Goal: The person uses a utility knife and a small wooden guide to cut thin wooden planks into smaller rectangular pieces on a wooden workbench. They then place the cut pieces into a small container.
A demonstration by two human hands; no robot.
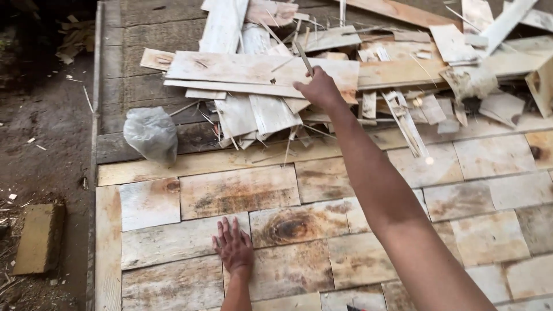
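My right hand [318, 87] reaches far out over a heap of pale wood offcuts [259, 75]. Its fingers are closed on a thin wooden sliver [303, 57] that sticks up and back from the fist. My left hand [233, 246] lies flat with fingers spread on a layer of wooden shingle pieces [242, 190], close to me and near a dark knot [290, 228] in one piece. The shingle pieces are laid edge to edge in rows across a wooden platform.
A crumpled grey plastic bag [151, 133] sits at the left of the heap on dark planks [138, 57]. Bare dirt ground [46, 126] lies left of the platform edge, with a small wood block [39, 237] on it. More scraps and strips [478, 69] pile up at the far right.
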